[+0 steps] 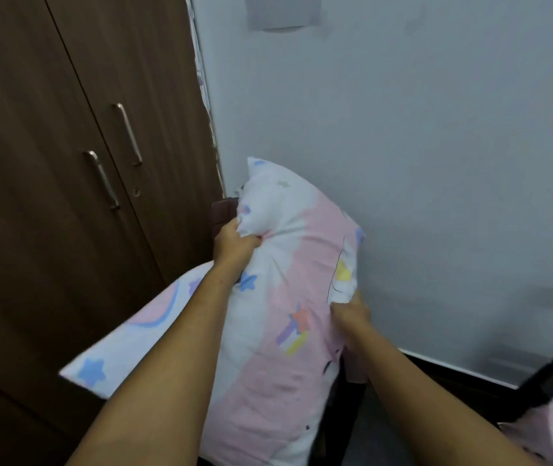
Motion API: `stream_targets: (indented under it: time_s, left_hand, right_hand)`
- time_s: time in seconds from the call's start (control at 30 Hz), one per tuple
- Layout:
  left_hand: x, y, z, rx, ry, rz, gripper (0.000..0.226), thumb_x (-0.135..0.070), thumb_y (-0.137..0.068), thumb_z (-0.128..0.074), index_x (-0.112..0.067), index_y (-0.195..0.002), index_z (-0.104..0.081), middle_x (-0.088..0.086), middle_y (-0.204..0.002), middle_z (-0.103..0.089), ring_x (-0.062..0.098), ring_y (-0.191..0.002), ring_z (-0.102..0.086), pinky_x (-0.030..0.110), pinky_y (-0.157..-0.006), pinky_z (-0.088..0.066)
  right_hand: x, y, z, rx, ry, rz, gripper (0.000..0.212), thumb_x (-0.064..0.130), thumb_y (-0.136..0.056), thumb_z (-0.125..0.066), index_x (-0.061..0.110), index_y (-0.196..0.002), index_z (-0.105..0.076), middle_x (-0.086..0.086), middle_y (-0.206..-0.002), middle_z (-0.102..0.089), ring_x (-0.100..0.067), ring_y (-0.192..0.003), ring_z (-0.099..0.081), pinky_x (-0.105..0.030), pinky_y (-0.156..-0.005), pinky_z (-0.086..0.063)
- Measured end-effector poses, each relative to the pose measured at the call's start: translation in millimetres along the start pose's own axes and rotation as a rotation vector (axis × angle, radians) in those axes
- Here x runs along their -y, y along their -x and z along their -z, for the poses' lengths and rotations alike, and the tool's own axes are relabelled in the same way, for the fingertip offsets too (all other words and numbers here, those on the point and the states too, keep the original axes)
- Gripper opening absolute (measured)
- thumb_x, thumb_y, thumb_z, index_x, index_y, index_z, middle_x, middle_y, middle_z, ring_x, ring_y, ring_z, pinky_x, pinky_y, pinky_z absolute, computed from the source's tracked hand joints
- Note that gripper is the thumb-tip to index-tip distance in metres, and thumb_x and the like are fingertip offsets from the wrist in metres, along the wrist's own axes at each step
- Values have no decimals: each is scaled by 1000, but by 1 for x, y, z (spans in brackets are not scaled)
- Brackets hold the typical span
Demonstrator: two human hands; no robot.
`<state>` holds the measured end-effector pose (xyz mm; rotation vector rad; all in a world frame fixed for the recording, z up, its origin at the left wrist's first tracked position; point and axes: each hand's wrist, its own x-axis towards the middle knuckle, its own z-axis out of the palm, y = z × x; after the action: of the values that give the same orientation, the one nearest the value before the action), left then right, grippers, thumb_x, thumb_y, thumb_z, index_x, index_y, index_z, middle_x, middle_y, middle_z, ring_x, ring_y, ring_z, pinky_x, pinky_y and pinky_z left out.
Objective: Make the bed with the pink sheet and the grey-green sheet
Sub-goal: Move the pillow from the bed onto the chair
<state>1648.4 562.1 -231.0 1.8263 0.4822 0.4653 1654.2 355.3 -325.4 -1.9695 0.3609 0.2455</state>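
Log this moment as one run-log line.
left hand: grips pillow | right hand: grips pillow | pillow: upright, near wall, beside wardrobe

Views: one, a wide-angle camera worn on the person's head.
Facing: forward and tilted down, with the frame rolled so verticals lean.
Near field: both forearms enter from the bottom edge. The left hand (234,245) and right hand (349,312) are close to the lens at centre frame, each gripping the patterned pillow (278,297).
Left half: brown wardrobe (66,163), seen at an angle from close by.
Right half: pale wall (419,163), with a paper sheet (283,11) cut off by the top edge.
Lower right corner: a strip of dark floor (453,368).
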Motion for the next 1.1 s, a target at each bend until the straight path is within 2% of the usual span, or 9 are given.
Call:
stream_targets:
  time_s: [0.1,0.23,0.33,0.43,0.53,0.6,0.7,1.0,1.1]
  left_hand:
    - [-1,-15,-10,130,-291,-126,51,-24,-65,-64,-22,-116,-65,9,-112,-68,28,-104,-63,31,-83,-48]
    - [13,-24,-11,277,-540,-295,35,-30,-72,-52,-27,-103,-68,6,-108,-69,31,-103,-61,31,-79,-46]
    - [13,-36,-1,344,-644,-415,26,-14,-79,-58,-24,-101,-70,-1,-107,-70,25,-101,-61,32,-81,-47]
    - [5,-45,6,390,-721,-500,28,-11,-79,-59,-23,-102,-70,-5,-110,-69,21,-104,-60,37,-88,-45]
    - [7,-63,17,355,-769,-486,23,-13,-78,-60,-23,-96,-68,-6,-102,-68,19,-99,-59,37,-85,-44]
    - [11,-74,24,333,-773,-465,15,-13,-75,-63,-21,-88,-66,-6,-94,-67,18,-96,-59,36,-82,-42]
    - [22,-84,24,334,-785,-414,14,-14,-73,-65,-19,-86,-65,-6,-90,-67,17,-92,-60,37,-82,-43]
    - [23,-125,26,377,-677,-327,10,-29,-65,-60,-23,-71,-56,-10,-75,-59,16,-79,-56,38,-79,-47]
    - [11,-153,37,368,-539,-327,20,-32,-70,-70,-23,-66,-53,-11,-66,-51,9,-67,-48,30,-65,-41]
  right_hand:
    - [33,-5,-21,77,214,244,94,15,-83,-63,31,-151,0,-14,-150,-22,-35,-132,-33,-39,-109,-29]
    - [109,-19,-28,-46,482,743,99,12,-81,-63,40,-149,3,-2,-155,-6,-32,-137,-23,-41,-105,-31]
    - [155,-32,-22,96,882,882,97,26,-80,-70,44,-149,-4,3,-158,-1,-34,-142,-11,-48,-101,-37]
    - [174,-50,-28,247,1223,853,85,44,-72,-75,42,-144,-30,5,-157,-15,-31,-143,-11,-56,-110,-21]
    - [172,-76,-41,370,1023,867,33,44,-82,-64,36,-114,-58,6,-124,-58,-23,-121,-47,-46,-100,-37]
    - [172,-86,-46,394,749,905,8,35,-91,-56,28,-87,-60,4,-93,-63,-21,-96,-56,-35,-81,-43]
    - [174,-95,-54,404,717,978,24,26,-95,-51,23,-71,-50,3,-76,-57,-21,-82,-55,-32,-66,-38]
    - [165,-107,-81,120,642,1066,26,29,-101,-36,14,-98,-57,-9,-96,-66,-34,-88,-59,-34,-65,-38]
    - [195,-105,-91,13,663,1060,29,31,-102,-32,14,-97,-54,-14,-98,-67,-38,-88,-59,-34,-65,-34]
